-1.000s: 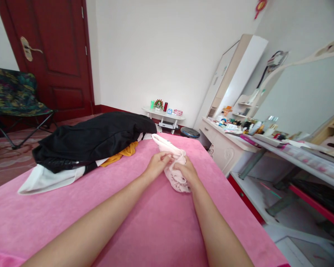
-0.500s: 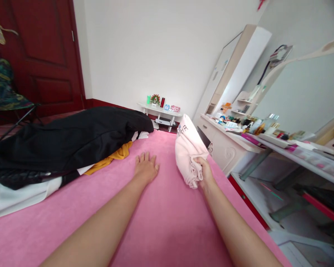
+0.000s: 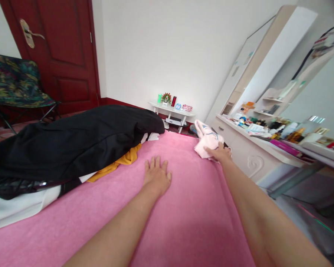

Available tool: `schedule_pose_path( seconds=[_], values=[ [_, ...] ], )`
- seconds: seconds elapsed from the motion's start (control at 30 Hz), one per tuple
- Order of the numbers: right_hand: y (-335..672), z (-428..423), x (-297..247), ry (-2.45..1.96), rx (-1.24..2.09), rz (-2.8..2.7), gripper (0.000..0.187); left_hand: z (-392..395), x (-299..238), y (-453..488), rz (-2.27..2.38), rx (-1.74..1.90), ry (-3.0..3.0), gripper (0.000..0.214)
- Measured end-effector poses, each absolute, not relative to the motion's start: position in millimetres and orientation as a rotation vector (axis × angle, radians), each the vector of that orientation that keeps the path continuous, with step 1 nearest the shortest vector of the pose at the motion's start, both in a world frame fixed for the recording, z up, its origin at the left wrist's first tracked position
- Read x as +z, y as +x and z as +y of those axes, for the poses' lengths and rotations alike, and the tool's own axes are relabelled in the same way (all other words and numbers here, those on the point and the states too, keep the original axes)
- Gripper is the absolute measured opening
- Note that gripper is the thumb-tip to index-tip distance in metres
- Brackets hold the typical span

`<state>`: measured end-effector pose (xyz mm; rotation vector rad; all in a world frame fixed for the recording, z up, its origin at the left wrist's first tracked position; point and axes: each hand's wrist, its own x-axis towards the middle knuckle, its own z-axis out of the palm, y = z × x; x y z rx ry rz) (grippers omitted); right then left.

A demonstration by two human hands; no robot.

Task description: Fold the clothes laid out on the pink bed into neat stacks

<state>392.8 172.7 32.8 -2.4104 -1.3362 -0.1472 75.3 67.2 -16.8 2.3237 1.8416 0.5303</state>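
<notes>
Your right hand (image 3: 218, 152) pinches the bunched pale pink garment (image 3: 207, 142) at the bed's (image 3: 183, 222) far right corner; your left hand (image 3: 156, 177) rests flat mid-bed, fingers lightly spread

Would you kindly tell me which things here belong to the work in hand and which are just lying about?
In hand: pale pink garment, bunched in the right hand at the bed edge; left hand flat on the pink bed cover.
Lying about: black garment, yellow cloth, white cloth, folding chair, small white table, dresser.
</notes>
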Motion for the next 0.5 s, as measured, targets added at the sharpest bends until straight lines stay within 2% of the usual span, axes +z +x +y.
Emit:
schedule_pose_path(
  seconds=[0.13,0.27,0.43,0.5],
  values=[
    [386,158,-17,-2.401,-0.12,-1.253,0.097,67,-17,75,1.819,0.556,2.325,0.057],
    [383,146,-21,-2.407,-0.271,-1.153,0.095,65,-15,75,1.826,0.565,2.317,0.055],
    [368,149,-3,-2.242,-0.747,-1.793,0.064,64,-14,75,1.822,0.569,2.323,0.054],
    [361,159,2,-2.205,-0.788,-1.982,0.062,65,-14,75,1.826,0.574,2.329,0.054]
  ],
)
